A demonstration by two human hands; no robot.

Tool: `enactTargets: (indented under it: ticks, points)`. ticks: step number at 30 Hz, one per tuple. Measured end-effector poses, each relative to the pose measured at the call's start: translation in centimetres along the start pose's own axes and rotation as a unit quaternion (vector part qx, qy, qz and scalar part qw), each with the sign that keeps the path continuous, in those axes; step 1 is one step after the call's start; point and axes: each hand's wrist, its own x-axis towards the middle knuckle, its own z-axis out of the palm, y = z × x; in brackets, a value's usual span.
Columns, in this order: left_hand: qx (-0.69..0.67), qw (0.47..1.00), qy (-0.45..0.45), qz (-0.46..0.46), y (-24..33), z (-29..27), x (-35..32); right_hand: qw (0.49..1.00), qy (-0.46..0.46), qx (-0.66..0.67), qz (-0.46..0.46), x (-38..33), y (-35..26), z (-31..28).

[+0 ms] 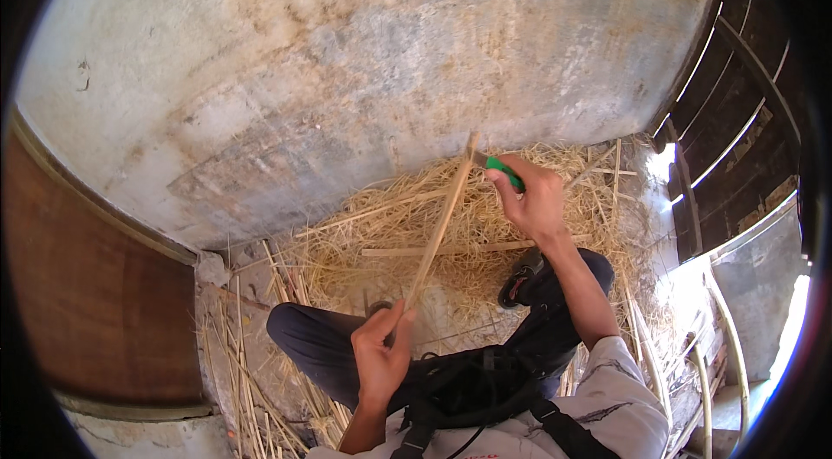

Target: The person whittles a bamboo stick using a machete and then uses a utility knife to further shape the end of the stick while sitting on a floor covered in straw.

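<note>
My left hand (382, 350) grips the lower end of a long, flat bamboo strip (442, 225), which slants up and away over my lap. In my right hand (536, 199) is a knife with a green handle (504, 171), held with the thumb along it. Its short blade (479, 159) meets the strip close to the far end. Where exactly the edge touches is too small to tell. Both hands are closed, with my bent legs in dark trousers below them.
A heap of pale shavings (390, 199) lies against the stained wall (347, 69). Another strip (381, 252) rests across it. Long thin sticks (247, 372) are piled at the left, near a brown door panel (104, 286). Dark wooden boards (737, 130) stand at the right, above several poles (704, 390).
</note>
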Motion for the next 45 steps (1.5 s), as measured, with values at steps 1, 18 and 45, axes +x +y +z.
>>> enactTargets:
  ticks: [1, 18, 45]
  points:
    - [-0.012, 1.000, 0.001, -0.012, -0.3, 0.2, -0.3, 1.000, -0.007, -0.006, -0.001, 0.1, 0.1, -0.1]
    - [-0.043, 0.998, -0.018, -0.048, -0.8, -0.4, -0.7, 0.998, 0.046, -0.036, -0.023, 0.0, 0.0, 0.5]
    - [-0.205, 0.945, -0.120, -0.223, -2.2, -0.7, 0.1, 0.817, -0.228, 0.417, 0.327, 0.5, 1.1, 0.1]
